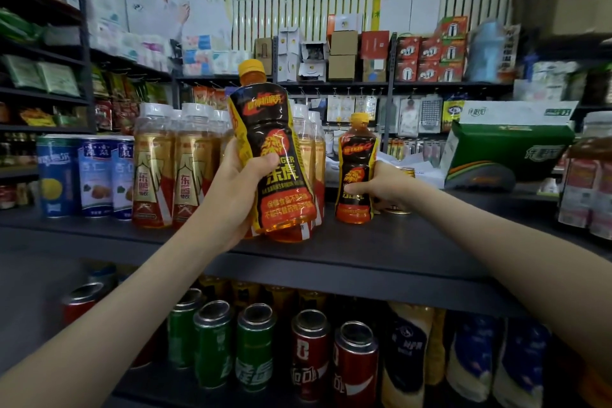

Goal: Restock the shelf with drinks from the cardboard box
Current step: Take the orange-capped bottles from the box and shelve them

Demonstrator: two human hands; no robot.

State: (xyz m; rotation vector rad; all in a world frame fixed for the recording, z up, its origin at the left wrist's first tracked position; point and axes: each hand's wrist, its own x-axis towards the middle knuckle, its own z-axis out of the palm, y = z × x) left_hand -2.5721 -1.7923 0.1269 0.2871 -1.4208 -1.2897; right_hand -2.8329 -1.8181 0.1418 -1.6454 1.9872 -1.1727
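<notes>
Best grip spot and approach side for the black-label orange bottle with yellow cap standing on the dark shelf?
Probably the waist of the upright black-label orange bottle, from its right or front: the right hand wraps it there, the shrink-wrapped gold-label bottles stand close on its left, and the yellow cap is narrow.

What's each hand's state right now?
Left hand: closed on the raised yellow-capped bottle, held off the shelf.
Right hand: closed on the second yellow-capped bottle, upright on the shelf.
</notes>
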